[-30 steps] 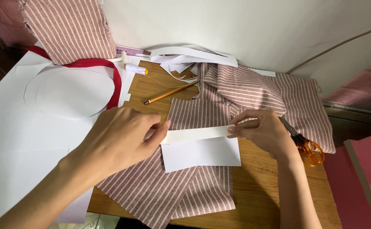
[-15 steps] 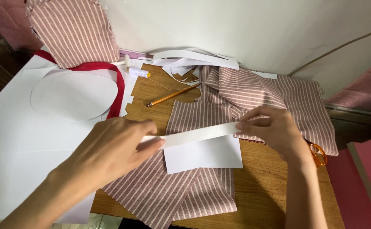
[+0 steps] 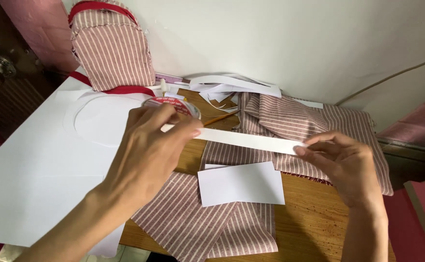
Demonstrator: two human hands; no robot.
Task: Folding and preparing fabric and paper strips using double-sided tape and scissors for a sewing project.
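My left hand and my right hand hold a long narrow white paper strip by its two ends, lifted above the table. Below it a white paper rectangle lies on pink-and-white striped fabric spread over the wooden table. More of the same striped fabric lies bunched behind the strip, under my right hand.
A large white paper sheet with a cut round shape covers the left side. A striped fabric piece with red trim leans on the wall. A tape roll, a yellow pencil and white paper scraps lie at the back.
Both hands have lifted the paper strip off the white rectangle and raised it above the fabric. The view has tilted up, and the scissors at the right are no longer seen.
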